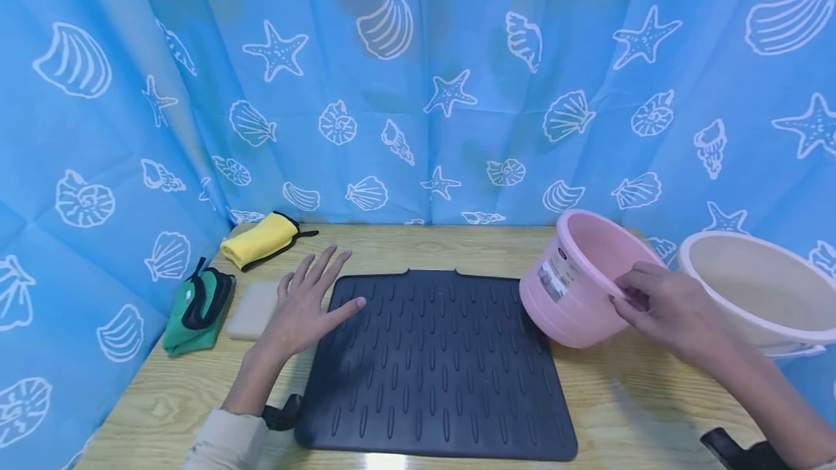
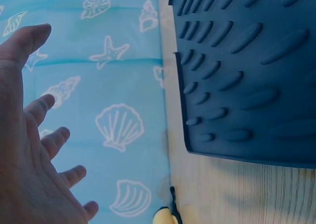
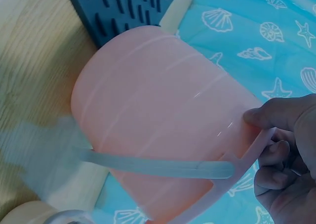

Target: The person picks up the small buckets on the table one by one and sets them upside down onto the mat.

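My right hand (image 1: 673, 307) pinches the rim of a pink bucket (image 1: 575, 289), which leans to the left over the right edge of a dark ribbed mat (image 1: 444, 368). In the right wrist view the thumb lies on the bucket's outer wall and the fingers curl over the rim; a pale handle (image 3: 163, 165) crosses its side. My left hand (image 1: 307, 314) hovers by the mat's left edge with fingers spread, holding nothing. The left wrist view shows that palm (image 2: 29, 150) with its fingers apart.
A cream basin (image 1: 764, 289) stands at the right. On the left lie a folded yellow cloth (image 1: 261, 239), a green cloth (image 1: 199, 310) with black trim and a pale sponge-like block (image 1: 251, 310). A blue shell-print curtain (image 1: 418, 93) hangs behind the wooden table (image 1: 150, 412).
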A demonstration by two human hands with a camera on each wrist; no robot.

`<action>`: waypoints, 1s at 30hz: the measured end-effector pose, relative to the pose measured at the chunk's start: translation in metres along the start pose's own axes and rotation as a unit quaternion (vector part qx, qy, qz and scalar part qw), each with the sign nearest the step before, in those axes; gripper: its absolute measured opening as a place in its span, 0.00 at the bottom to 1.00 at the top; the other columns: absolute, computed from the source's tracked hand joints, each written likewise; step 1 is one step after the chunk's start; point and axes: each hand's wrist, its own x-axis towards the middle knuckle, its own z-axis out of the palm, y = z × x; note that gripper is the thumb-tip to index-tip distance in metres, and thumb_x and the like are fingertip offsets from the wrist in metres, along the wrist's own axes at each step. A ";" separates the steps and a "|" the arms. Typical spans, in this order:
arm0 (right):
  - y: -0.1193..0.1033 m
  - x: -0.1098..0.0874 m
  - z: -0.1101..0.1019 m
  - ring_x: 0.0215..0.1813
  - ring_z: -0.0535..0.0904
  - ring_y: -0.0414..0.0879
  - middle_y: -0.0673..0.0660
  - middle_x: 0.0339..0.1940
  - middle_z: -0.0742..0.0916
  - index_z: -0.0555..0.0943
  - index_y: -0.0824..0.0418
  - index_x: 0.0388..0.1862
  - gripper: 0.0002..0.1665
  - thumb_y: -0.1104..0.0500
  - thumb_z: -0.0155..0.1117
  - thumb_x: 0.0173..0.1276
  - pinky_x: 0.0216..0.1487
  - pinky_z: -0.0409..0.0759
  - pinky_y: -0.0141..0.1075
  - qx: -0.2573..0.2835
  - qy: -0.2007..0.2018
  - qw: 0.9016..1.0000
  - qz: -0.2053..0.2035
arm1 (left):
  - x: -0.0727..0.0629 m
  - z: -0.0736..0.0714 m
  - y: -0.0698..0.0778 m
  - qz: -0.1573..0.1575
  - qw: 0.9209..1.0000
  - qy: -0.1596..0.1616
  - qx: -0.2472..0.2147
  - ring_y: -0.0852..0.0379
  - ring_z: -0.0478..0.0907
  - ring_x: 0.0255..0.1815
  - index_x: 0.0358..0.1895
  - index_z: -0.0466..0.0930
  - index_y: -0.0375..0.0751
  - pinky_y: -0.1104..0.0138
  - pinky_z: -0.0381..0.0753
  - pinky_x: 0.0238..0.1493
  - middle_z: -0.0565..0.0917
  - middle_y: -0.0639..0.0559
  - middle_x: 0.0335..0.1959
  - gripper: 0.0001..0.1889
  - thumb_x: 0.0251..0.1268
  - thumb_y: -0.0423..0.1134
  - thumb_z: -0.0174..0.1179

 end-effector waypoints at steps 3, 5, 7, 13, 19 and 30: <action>-0.004 0.002 -0.003 0.24 0.65 0.33 0.41 0.22 0.73 0.83 0.56 0.27 0.12 0.67 0.78 0.46 0.21 0.66 0.30 0.006 0.007 1.000 0.011 | 0.000 0.000 0.001 0.002 1.000 0.005 -0.001 0.37 0.42 0.80 0.81 0.50 0.59 0.32 0.42 0.68 0.50 0.48 0.81 0.46 0.64 0.71 0.53; -0.006 0.003 -0.005 0.24 0.64 0.33 0.41 0.22 0.73 0.83 0.57 0.27 0.11 0.67 0.78 0.47 0.20 0.66 0.30 0.011 0.012 1.000 0.017 | 0.000 0.000 0.002 0.004 1.000 0.007 -0.001 0.37 0.42 0.80 0.81 0.50 0.58 0.32 0.43 0.68 0.51 0.48 0.81 0.46 0.64 0.71 0.53; -0.008 0.004 -0.007 0.24 0.65 0.33 0.41 0.22 0.73 0.84 0.57 0.27 0.11 0.67 0.78 0.47 0.20 0.66 0.29 0.012 0.018 1.000 0.020 | 0.000 -0.001 0.003 0.005 1.000 0.009 -0.003 0.37 0.42 0.80 0.81 0.51 0.58 0.32 0.43 0.68 0.51 0.48 0.81 0.46 0.64 0.71 0.53; -0.014 0.010 -0.009 0.23 0.66 0.34 0.43 0.22 0.75 0.85 0.58 0.28 0.12 0.67 0.79 0.47 0.19 0.67 0.28 0.025 0.032 0.999 0.026 | 0.001 -0.001 0.006 0.009 1.000 0.009 -0.005 0.38 0.42 0.80 0.81 0.51 0.58 0.33 0.44 0.68 0.50 0.49 0.81 0.46 0.63 0.71 0.54; -0.020 0.017 -0.008 0.23 0.67 0.35 0.43 0.22 0.76 0.84 0.58 0.29 0.12 0.68 0.79 0.47 0.20 0.67 0.26 0.045 0.044 0.998 0.028 | 0.003 -0.002 0.011 0.014 0.999 0.012 -0.027 0.40 0.41 0.80 0.81 0.49 0.61 0.33 0.43 0.69 0.50 0.50 0.82 0.46 0.63 0.70 0.55; -0.033 0.026 -0.008 0.24 0.68 0.38 0.45 0.22 0.76 0.86 0.59 0.31 0.10 0.69 0.77 0.52 0.21 0.66 0.25 0.082 0.054 0.994 0.055 | 0.007 -0.001 0.023 0.024 0.998 0.014 -0.058 0.39 0.42 0.80 0.81 0.49 0.60 0.32 0.41 0.68 0.49 0.51 0.82 0.46 0.63 0.69 0.57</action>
